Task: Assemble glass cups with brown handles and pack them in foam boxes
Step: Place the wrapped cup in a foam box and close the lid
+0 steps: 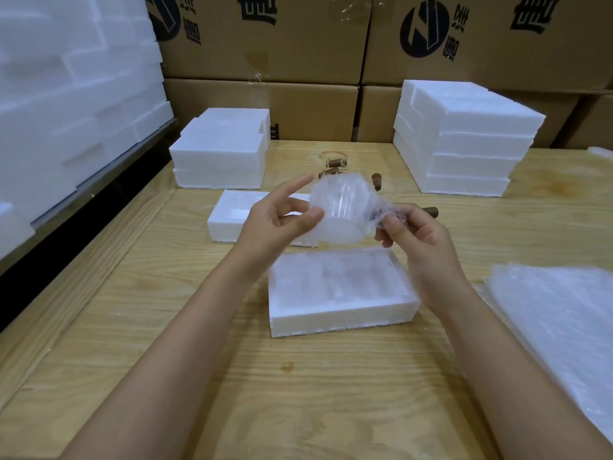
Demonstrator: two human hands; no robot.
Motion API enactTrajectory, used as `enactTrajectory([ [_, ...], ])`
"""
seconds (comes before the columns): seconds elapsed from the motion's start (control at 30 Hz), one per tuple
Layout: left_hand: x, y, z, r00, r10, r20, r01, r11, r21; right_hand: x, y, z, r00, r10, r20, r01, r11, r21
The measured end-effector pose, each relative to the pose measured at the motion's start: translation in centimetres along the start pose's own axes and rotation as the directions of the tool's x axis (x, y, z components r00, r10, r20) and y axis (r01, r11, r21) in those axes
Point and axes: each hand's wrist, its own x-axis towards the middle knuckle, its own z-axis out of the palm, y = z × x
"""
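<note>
- Wrapping is the step in hand: a glass cup (pixel 341 210), with its brown handle (pixel 430 212) fitted, is bundled in bubble wrap. It is held in the air over the desk (pixel 232 376), near the open foam box (pixel 341 287).
- The left grip (pixel 278 220) holds the round end of the bundle between thumb and forefinger, with the other fingers loosely curled.
- The right grip (pixel 418 240) pinches the wrap where it is gathered and twisted round the handle. The handle's tip sticks out past the fingers to the right.
- The foam box lies on the desk below the hands with its moulded recesses facing up. Whether anything lies in them is too blurred to tell. 1 more foam piece (pixel 229 214) lies just behind it, probably the lid.
- The next move, as I judge it, is to finish the twist so the wrap closes. Then the bundle goes down into a recess with the handle lined up. That calls for a light hold on the glass and a snug fit without forcing.
- More work seems to be waiting. Loose handles (pixel 336 162) lie at the back of the desk and a pile of bubble-wrap sheets (pixel 564 303) sits at the right. Beyond them are a tall foam stack (pixel 464 137) and a low foam stack (pixel 219 154).
</note>
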Motion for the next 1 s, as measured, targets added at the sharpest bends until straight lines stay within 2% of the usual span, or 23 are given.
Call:
enactTrajectory([
  [0.1, -0.4, 0.0, -0.3, 0.994, -0.018, 0.107, 0.028, 0.996, -0.088, 0.2, 0.1, -0.4, 1.0, -0.001, 0.024, -0.001, 0.998, 0.063],
  [0.17, -0.6, 0.0, -0.4, 0.992, -0.021, 0.124, 0.033, 0.995, -0.096, 0.3, 0.2, -0.6, 0.999, 0.001, 0.051, -0.006, 0.997, 0.082],
  [0.33, -0.8, -0.6, -0.3, 0.993, -0.008, 0.116, 0.011, 1.0, -0.029, 0.3, 0.5, -0.8, 0.996, -0.025, 0.088, 0.022, 0.999, 0.037],
  [0.47, -0.7, -1.3, 0.3, 0.998, 0.022, 0.056, -0.024, 0.999, 0.032, 0.3, 0.5, -0.9, 0.994, -0.029, 0.104, 0.034, 0.998, -0.044],
  [0.7, -0.9, -1.4, 0.4, 0.997, 0.052, 0.05, -0.057, 0.993, 0.102, 0.2, 0.3, -0.9, 0.996, -0.025, 0.085, 0.03, 0.998, -0.058],
  [1.0, -1.3, -0.1, -0.5, 0.999, -0.026, 0.044, 0.026, 1.0, -0.014, 0.2, 0.0, -0.4, 0.998, -0.002, 0.058, 0.0, 0.999, 0.049],
])
